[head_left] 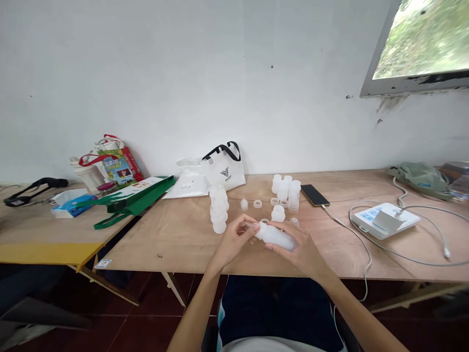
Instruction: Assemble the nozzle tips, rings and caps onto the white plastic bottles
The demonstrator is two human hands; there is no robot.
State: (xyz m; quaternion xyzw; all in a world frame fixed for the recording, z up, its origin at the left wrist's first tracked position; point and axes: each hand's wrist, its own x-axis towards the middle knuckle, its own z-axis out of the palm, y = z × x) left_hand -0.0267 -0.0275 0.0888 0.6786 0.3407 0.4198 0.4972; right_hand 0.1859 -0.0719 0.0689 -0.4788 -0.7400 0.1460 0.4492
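Note:
A translucent white plastic squeeze bottle (277, 236) lies tilted on its side just above the front part of the table. My right hand (302, 247) wraps round its body. At the bottle's neck, my left hand (236, 239) pinches a clear cap piece (248, 224), mostly hidden by the fingers. Behind the hands stand a pointed nozzle cap (244, 204) and a loose ring (258, 204). Several similar bottles (219, 215) form a row at the left. More white bottles (286, 187) cluster behind, with another bottle (278, 213) close to my right hand.
A phone (315, 195) on a cable and a white power strip (384, 220) lie to the right. At the back are a white tote bag (225, 171) and a plastic package (188, 183). A green bag (141, 200) spans the gap between tables on the left.

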